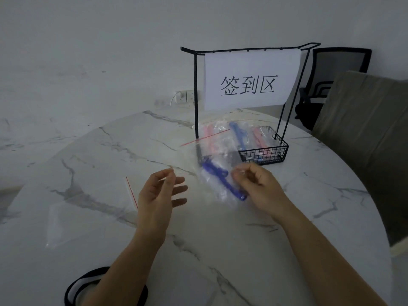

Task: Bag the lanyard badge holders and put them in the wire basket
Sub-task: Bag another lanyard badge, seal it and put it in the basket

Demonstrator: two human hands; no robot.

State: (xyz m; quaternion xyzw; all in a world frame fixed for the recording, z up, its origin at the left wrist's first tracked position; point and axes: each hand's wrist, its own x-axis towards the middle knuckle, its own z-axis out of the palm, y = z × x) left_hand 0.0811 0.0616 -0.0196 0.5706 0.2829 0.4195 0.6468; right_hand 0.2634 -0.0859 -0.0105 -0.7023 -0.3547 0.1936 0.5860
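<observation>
- Lanyard badge holder [223,180], blue, sits inside a clear zip bag [217,196] held just above the table, between the two hands and in front of the wire basket; the bag is blurred
- Right hand [258,186] grips the bag's right side, with the fingers curled in and the thumb and fingertips pinching the plastic
- Left hand [159,195] is palm-up to the left; its thumb and forefinger pinch a thin pale edge of the bag, and the other three fingers are spread and straight
- Wire basket [263,154], black, stands at the far right of the table, at the foot of a black metal frame
- Bagged holders [239,135], pink and blue, already lie in the basket, some leaning out over its left side
- White paper sign [249,85] printed with 签到区 hangs from the top bar of the frame
- Empty zip bags [66,224] with red strips lie flat on the table, left of the left hand
- Round white marble table [220,239] carries everything
- Grey chair [364,129] stands at the right edge, with a black office chair [335,69] behind it
- Black band [72,290] lies at the near edge, partly under the left forearm
</observation>
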